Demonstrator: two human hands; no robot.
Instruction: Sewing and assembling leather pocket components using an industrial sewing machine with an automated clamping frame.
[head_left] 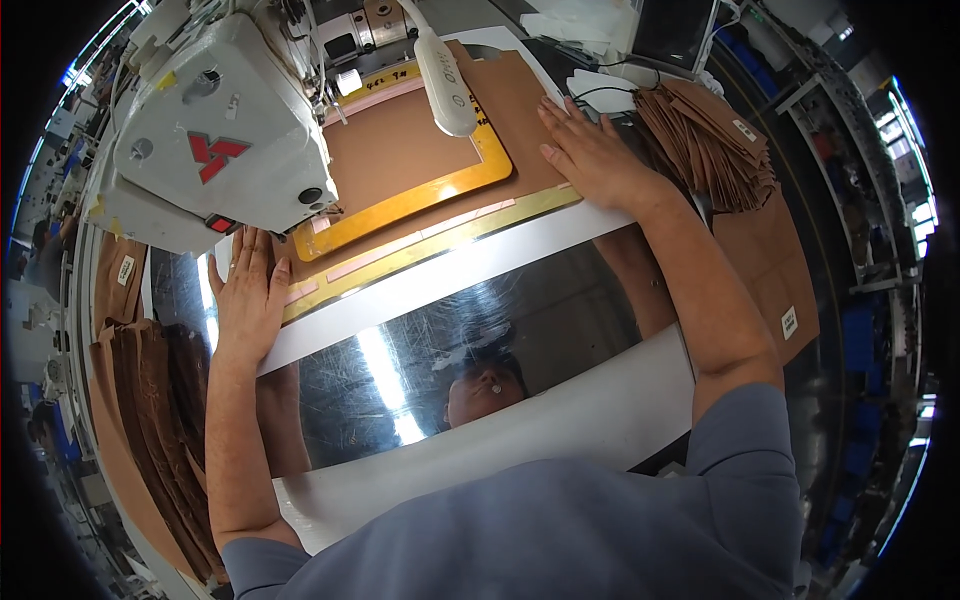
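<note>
Brown template board [520, 110] w/ yellow frame [420, 195] lies flat on the white table [480, 265] under the sewing machine head [210, 130]. L hand [248, 295] rests flat, fingers spread, on the board's near-left edge; R hand [595, 155] lies flat and open on its right side, neither gripping anything. Stacks of brown cut pieces [715, 140] sit just right of R hand, more [160, 400] by the L forearm; a shiny metal panel [450, 350] lies nearer the body.

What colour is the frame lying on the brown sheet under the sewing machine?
Yellow: the frame shows best in the head view.
</note>
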